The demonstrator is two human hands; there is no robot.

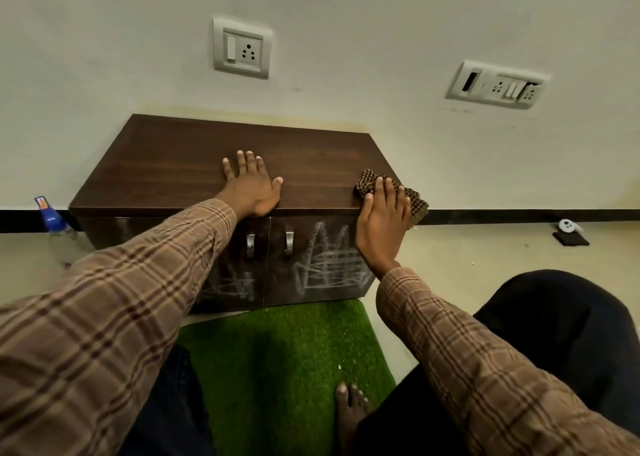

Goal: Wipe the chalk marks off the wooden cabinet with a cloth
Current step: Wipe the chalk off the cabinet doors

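Observation:
A low dark wooden cabinet [180, 165] stands against the wall, with two doors and metal handles. White chalk marks [329, 265] cover the right door; fainter scribbles [239, 284] show on the left door, partly hidden by my sleeve. My left hand [251, 185] lies flat, fingers spread, on the cabinet top near its front edge. My right hand [382, 220] presses a brown checked cloth [369, 180] onto the top's front right corner, and the cloth hangs over the edge.
A green grass mat [277, 358] lies before the cabinet, with my bare foot [349, 410] on it. A plastic bottle with a blue cap [53, 222] stands left of the cabinet. A small white device on a dark pad [569, 232] lies on the floor at right. Wall sockets [242, 49] sit above.

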